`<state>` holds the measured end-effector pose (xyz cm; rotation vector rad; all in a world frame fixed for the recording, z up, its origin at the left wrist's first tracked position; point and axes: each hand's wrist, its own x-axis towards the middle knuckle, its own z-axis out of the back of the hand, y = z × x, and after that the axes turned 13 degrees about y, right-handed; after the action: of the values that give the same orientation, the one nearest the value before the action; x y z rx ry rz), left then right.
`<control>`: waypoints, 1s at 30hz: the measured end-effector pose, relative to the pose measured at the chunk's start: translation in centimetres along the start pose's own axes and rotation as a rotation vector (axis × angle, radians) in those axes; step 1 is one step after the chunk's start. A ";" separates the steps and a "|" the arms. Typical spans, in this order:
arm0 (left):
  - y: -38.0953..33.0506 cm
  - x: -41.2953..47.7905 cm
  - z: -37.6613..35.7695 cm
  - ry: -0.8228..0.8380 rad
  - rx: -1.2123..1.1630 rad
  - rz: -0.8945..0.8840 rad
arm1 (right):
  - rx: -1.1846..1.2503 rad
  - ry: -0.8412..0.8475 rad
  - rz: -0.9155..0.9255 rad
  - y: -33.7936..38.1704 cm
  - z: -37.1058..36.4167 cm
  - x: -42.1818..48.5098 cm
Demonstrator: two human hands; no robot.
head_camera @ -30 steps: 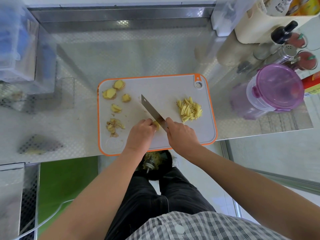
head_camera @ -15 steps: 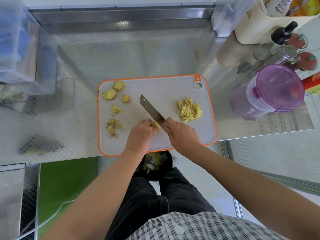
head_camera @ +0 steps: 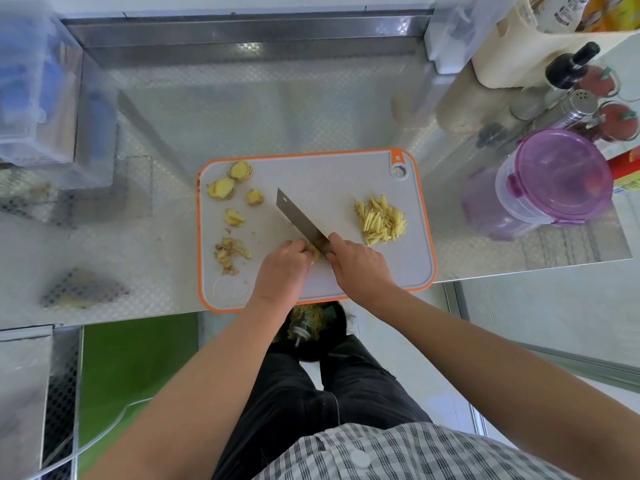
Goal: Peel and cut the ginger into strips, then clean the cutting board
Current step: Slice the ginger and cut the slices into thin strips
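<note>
STEP slicing | ginger piece (head_camera: pixel 313 251) pinned on cutting board (head_camera: pixel 346 174) by curled left hand (head_camera: pixel 282 268) | cleaver (head_camera: pixel 301 220) handle clenched in right hand (head_camera: pixel 360 268) | RISK: fingertips could be nicked, the piece being small and the blade close; piece could be rolled aside | cut strips (head_camera: pixel 381 216) piled right

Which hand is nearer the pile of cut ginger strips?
Right. The right hand, gripping the knife, sits just below-left of the ginger strips. The left hand, holding a ginger piece, is farther left, on the knife's far side.
</note>
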<state>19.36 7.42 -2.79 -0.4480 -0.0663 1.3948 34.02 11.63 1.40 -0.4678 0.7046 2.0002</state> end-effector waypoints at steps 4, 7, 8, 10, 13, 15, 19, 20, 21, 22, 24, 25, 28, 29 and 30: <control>0.1 0.0 -0.1 0.022 0.055 0.012 | 0.048 -0.055 0.035 -0.6 0.3 -0.6; 0.2 0.1 -0.2 0.025 0.062 0.008 | 0.003 -0.019 0.048 -0.5 0.5 -0.9; 0.2 0.1 -0.2 0.020 0.055 0.006 | -0.008 -0.006 0.050 -0.5 0.5 -0.9; 0.2 0.1 -0.1 0.010 0.044 -0.001 | -0.015 0.005 0.045 -0.4 0.6 -0.9; 0.2 0.1 -0.1 0.005 0.038 -0.005 | -0.014 0.011 0.024 -0.3 0.6 -0.8; 0.2 0.1 -0.1 0.005 0.033 -0.008 | -0.026 0.010 0.008 0.0 0.4 -0.6; 0.1 0.1 0.0 -0.008 0.008 -0.006 | -0.033 0.014 -0.019 0.7 0.0 0.1; 0.1 0.1 0.0 -0.008 0.008 -0.006 | -0.028 0.013 -0.012 0.6 0.0 0.1; 0.1 0.0 -0.1 -0.004 0.009 -0.005 | -0.019 0.009 -0.002 0.4 0.1 0.0; 0.1 0.0 -0.2 0.001 0.011 -0.002 | -0.004 -0.004 0.008 0.1 0.2 -0.1; 0.3 0.0 -0.4 0.011 0.024 0.009 | 0.037 -0.034 0.028 -0.3 0.5 -0.5; 0.3 0.1 -0.5 0.015 0.035 0.013 | 0.044 -0.039 0.037 -0.4 0.6 -0.8; 0.4 0.1 -0.6 0.017 0.047 0.013 | -0.007 -0.010 0.061 -0.5 0.9 -1.2; 0.4 0.1 -0.6 0.011 0.043 0.012 | -0.029 0.001 0.065 -0.4 0.9 -1.2; 0.4 0.1 -0.5 0.003 0.036 0.008 | -0.044 0.010 0.062 -0.4 0.9 -1.2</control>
<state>19.21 7.42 -3.40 -0.4209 -0.0376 1.4011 34.95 11.59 2.64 -0.4874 0.6893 2.0768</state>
